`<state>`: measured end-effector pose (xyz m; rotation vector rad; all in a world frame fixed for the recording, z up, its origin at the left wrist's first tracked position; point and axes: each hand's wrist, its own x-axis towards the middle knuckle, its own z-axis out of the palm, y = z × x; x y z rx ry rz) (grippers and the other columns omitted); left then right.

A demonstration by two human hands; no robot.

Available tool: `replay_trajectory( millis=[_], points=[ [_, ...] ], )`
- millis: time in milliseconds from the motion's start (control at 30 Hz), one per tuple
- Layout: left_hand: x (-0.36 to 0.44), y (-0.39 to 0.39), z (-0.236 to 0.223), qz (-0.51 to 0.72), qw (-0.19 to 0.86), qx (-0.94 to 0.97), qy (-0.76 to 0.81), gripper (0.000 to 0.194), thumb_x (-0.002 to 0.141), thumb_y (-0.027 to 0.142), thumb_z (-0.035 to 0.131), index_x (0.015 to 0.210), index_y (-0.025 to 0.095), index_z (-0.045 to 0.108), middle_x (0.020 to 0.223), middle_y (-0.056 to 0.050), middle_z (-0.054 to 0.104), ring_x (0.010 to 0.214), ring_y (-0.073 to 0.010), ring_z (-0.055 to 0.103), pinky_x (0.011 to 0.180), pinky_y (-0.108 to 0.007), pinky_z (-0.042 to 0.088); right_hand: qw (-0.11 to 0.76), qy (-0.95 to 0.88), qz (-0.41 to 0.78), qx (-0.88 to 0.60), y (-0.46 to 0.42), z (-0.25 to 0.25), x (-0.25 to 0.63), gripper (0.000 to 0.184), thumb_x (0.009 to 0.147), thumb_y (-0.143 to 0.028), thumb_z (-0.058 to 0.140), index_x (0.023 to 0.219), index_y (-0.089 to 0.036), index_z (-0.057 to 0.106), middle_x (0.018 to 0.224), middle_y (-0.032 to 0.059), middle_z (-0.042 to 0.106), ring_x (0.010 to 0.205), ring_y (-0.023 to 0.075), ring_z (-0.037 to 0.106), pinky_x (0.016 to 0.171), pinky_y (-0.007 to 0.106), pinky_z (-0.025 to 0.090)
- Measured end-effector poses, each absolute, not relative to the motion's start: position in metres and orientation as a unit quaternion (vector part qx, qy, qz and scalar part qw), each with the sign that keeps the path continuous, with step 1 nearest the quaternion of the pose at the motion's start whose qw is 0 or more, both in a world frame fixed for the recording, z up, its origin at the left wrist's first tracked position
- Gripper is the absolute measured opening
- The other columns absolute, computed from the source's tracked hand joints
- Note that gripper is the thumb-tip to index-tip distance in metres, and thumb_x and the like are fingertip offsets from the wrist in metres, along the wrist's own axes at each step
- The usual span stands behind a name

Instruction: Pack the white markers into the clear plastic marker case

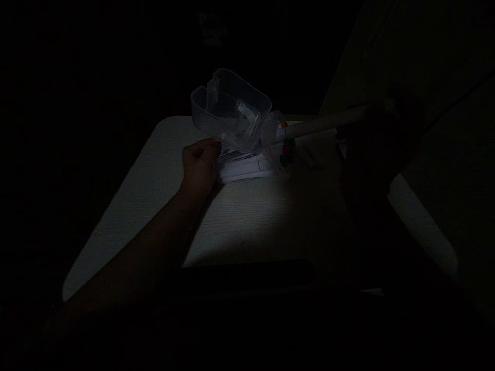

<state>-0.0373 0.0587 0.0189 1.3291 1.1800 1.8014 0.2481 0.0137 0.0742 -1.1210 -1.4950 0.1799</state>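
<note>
The scene is very dark. My left hand point(200, 164) reaches across a pale table point(154, 180), fingers curled against a white flat block-like object point(243, 167) lying there. A clear plastic container point(228, 111) is tilted above that object. My right hand point(386, 129) is a dark shape at the right, closed round a white rod or tube point(328, 122) that points left toward the container. Small coloured pieces point(286, 154) hang or sit below the rod's tip.
A dark flat object point(247, 273) lies at the table's near edge. A pale curved surface point(421, 226) shows at the right. Everything beyond the table is black.
</note>
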Motion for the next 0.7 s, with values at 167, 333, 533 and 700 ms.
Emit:
replay_trajectory(
  millis=[167, 333, 533, 700],
  points=[
    [-0.037, 0.057, 0.021, 0.676, 0.299, 0.507, 0.443, 0.023, 0.063, 0.031, 0.063, 0.049, 0.017, 0.051, 0.054, 0.003, 0.039, 0.058, -0.0099, 0.039, 0.060, -0.027, 0.034, 0.626, -0.636, -0.011, -0.451, -0.005, 0.081, 0.228, 0.040, 0.097, -0.051, 0.053, 0.126, -0.023, 0.047, 0.118, 0.0078, 0.068, 0.098, 0.0209, 0.076, 0.082, 0.039, 0.066],
    [-0.039, 0.061, 0.016, 0.678, 0.303, 0.503, 0.442, 0.016, 0.067, 0.025, 0.064, 0.054, 0.016, 0.060, 0.055, 0.003, 0.047, 0.056, -0.0093, 0.041, 0.058, -0.026, 0.032, 0.593, -0.630, -0.013, -0.501, -0.016, 0.084, 0.208, 0.034, 0.095, -0.036, 0.060, 0.124, -0.018, 0.056, 0.123, 0.0090, 0.070, 0.113, 0.0204, 0.072, 0.097, 0.036, 0.061],
    [-0.039, 0.063, 0.012, 0.685, 0.300, 0.505, 0.432, 0.011, 0.070, 0.015, 0.064, 0.061, 0.015, 0.069, 0.061, 0.002, 0.059, 0.060, -0.0111, 0.052, 0.063, -0.026, 0.039, 0.548, -0.662, 0.017, -0.511, -0.014, 0.080, 0.197, 0.033, 0.093, -0.027, 0.061, 0.126, -0.023, 0.060, 0.121, 0.0053, 0.073, 0.121, 0.0207, 0.068, 0.105, 0.039, 0.057],
    [-0.038, 0.059, 0.015, 0.679, 0.304, 0.489, 0.456, 0.012, 0.069, 0.013, 0.064, 0.059, 0.015, 0.071, 0.060, 0.003, 0.062, 0.059, -0.0108, 0.053, 0.063, -0.026, 0.040, 0.514, -0.681, 0.047, -0.520, -0.012, 0.080, 0.191, 0.027, 0.091, -0.024, 0.062, 0.117, -0.026, 0.069, 0.118, 0.0007, 0.076, 0.113, 0.0180, 0.071, 0.101, 0.037, 0.059]
  ],
)
